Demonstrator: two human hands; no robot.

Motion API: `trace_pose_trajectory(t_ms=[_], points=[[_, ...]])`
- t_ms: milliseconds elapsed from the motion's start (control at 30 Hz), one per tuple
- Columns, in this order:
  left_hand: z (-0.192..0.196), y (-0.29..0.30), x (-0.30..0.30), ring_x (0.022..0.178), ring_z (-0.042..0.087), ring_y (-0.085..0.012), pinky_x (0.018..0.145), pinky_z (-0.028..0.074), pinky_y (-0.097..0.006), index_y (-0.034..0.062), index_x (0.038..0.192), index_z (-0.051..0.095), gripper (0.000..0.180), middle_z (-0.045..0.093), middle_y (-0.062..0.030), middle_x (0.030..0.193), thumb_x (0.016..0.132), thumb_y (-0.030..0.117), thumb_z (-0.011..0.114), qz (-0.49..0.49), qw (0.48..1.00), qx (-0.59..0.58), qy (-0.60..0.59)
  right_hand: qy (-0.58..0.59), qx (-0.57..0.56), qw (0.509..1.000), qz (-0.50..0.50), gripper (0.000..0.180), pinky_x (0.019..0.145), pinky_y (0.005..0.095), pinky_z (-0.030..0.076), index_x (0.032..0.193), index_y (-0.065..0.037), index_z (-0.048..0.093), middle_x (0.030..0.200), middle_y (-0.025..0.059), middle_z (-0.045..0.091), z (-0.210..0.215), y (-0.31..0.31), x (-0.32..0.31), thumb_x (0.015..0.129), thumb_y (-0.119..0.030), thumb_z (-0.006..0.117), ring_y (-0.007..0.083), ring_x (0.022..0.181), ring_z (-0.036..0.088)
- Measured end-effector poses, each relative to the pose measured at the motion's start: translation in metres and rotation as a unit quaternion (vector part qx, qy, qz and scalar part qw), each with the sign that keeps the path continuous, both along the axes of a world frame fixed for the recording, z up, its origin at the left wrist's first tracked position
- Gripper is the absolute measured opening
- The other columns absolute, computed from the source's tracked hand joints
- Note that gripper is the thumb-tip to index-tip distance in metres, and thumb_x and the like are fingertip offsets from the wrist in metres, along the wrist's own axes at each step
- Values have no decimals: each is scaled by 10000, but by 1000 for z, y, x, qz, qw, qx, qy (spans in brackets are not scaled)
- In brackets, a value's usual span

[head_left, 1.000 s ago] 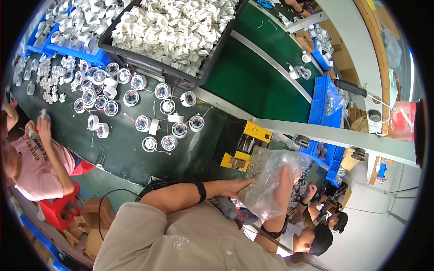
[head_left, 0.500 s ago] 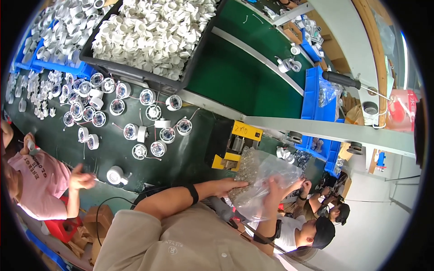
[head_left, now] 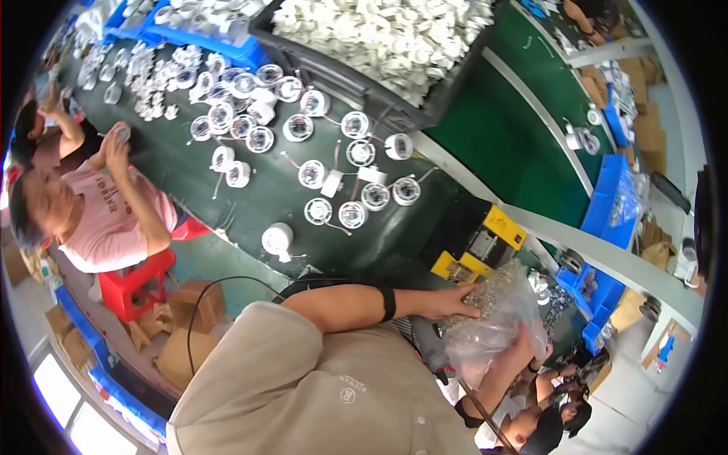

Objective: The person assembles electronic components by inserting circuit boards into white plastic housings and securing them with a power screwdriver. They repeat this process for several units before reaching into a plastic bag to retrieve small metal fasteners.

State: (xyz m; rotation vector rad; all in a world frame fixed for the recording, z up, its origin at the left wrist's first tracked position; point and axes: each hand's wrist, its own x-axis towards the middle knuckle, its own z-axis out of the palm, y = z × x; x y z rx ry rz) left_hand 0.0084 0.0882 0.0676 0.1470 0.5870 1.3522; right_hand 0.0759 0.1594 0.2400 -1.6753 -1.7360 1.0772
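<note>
A clear plastic bag [head_left: 479,345] bulges with small metal pieces that look like screws [head_left: 497,292]. My left hand [head_left: 455,302] has its fingers closed on the bag's left side, by the metal pieces. On the bag's right side, my right hand [head_left: 523,345] grips the loose plastic, its fingers partly hidden behind the film. Just beyond the bag stands a small black and yellow machine [head_left: 503,226], close to my left fingertips. The bag is held above the near edge of the bench.
Many round white units with wires [head_left: 311,174] lie across the dark green bench [head_left: 379,250]. A black crate [head_left: 349,87] of white plastic parts stands behind them. At left a co-worker in a pink shirt [head_left: 114,201] holds a small part. Other people sit at lower right.
My view has swung left, so the bench things appear farther right. The bag stays in both hands by the yellow machine. The pink-shirted co-worker has brought both hands up together.
</note>
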Motion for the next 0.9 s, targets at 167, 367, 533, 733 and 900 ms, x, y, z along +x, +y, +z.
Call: trace_pose_trajectory(t_ms=[167, 367, 533, 733, 900], points=[[-2, 0, -5, 1222, 428, -150, 992, 389, -327, 78, 1425, 309, 633, 421, -57, 1386, 955, 471, 469, -37, 977, 16, -211, -35, 59, 987, 148, 298, 571, 219, 261, 662, -90, 339, 699, -43, 316, 11, -4, -7, 817, -170, 581, 66, 638, 314], [-27, 21, -24, 1107, 490, -159, 917, 419, -326, 101, 1384, 402, 600, 494, -60, 1295, 993, 528, 243, 12, 967, 208, 147, 90, 55, 982, 155, 190, 552, 195, 276, 664, -101, 406, 680, -63, 379, 12, -14, 9, 793, -145, 538, 47, 629, 373], [13, 15, -26, 1122, 491, -150, 955, 408, -324, 74, 1381, 398, 566, 488, -49, 1306, 1003, 482, 291, 37, 994, 61, -77, 40, 3, 975, 217, 199, 506, 198, 264, 627, -98, 420, 604, -83, 388, 6, -5, 18, 740, -36, 572, 28, 561, 348], [30, 10, -11, 1062, 547, -141, 927, 449, -318, 80, 1309, 462, 456, 565, -41, 1210, 997, 407, 404, 71, 977, -42, -197, -18, 1, 980, 197, 238, 511, 186, 268, 622, -97, 412, 605, -85, 406, 15, 6, -10, 724, -23, 614, 8, 577, 357], [32, 13, -14, 1010, 589, -154, 875, 489, -329, 85, 1257, 495, 387, 604, -45, 1139, 992, 362, 444, 85, 961, -66, -254, 25, -21, 980, 194, 228, 522, 180, 276, 660, -101, 434, 640, -83, 429, 11, 17, -29, 772, -60, 628, 10, 589, 364]])
